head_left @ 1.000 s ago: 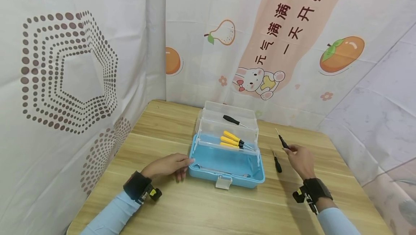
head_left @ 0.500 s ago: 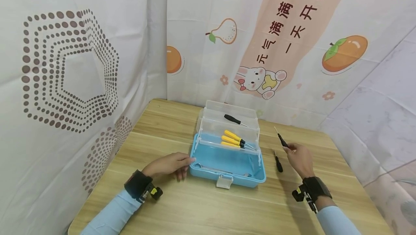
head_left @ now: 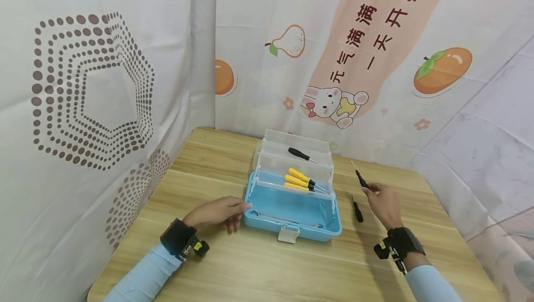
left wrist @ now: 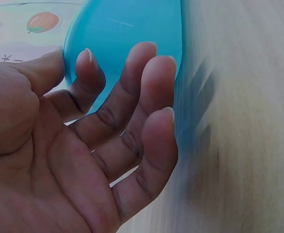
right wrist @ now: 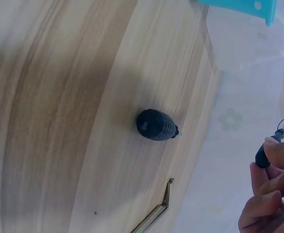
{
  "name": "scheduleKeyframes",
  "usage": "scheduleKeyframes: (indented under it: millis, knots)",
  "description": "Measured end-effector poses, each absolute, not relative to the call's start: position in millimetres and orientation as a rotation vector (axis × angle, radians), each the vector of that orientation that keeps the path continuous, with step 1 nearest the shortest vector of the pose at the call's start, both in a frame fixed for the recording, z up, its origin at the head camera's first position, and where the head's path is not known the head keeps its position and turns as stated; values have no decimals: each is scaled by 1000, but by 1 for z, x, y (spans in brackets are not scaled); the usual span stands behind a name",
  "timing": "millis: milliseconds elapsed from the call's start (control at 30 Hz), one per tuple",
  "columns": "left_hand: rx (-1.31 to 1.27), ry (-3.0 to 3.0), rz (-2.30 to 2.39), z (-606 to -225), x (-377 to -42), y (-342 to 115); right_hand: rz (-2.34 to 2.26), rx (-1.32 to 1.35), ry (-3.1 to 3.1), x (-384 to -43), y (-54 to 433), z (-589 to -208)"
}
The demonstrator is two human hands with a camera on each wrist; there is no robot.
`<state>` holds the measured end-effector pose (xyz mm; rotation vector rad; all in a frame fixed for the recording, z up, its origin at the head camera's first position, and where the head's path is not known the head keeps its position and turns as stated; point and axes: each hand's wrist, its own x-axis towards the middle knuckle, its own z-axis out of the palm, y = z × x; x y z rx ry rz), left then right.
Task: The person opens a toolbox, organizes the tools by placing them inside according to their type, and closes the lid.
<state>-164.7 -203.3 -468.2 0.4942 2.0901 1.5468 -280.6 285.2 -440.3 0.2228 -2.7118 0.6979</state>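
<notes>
A light-blue toolbox (head_left: pixel 267 233) stands with its clear lid and trays folded back. My left hand (head_left: pixel 219 211) grips its left front corner, thumb at the rim and index finger against the outer wall; the other fingers curl beside it (left wrist: pixel 103 121). Inside lies a combination wrench (head_left: pixel 283 220). Several yellow-handled screwdrivers (head_left: pixel 297 181) lie in the lower clear tray and a black screwdriver (head_left: pixel 298 153) in the upper one. My right hand (head_left: pixel 384 203) pinches another black screwdriver (head_left: pixel 361 180) by its handle end, tip pointing away. Below it, a second black screwdriver (right wrist: pixel 154 125) lies on the table.
The wooden table (head_left: pixel 250 274) meets a printed curtain (head_left: pixel 258 88) at the back, with more cloth at both sides. A front latch (head_left: pixel 288 234) hangs down from the toolbox. In the right wrist view a thin, bent brass-coloured piece (right wrist: pixel 162 206) shows at the bottom.
The right hand, with the black screwdriver in its fingers, has shifted very slightly left and away. The left hand stays at the toolbox corner. The head view has shifted a little.
</notes>
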Motion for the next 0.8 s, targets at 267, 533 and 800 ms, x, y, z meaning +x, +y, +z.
scheduleKeyframes:
  millis: [267, 533, 800]
  knots:
    - [492, 2102, 1539, -467, -164, -203, 709, 225, -2703, -281, 282, -437]
    - [503, 2112, 1529, -468, -164, -203, 690, 261, -2681, -281, 276, -432]
    - [502, 2110, 1522, -469, -165, -203, 701, 301, -2662, -281, 272, -431]
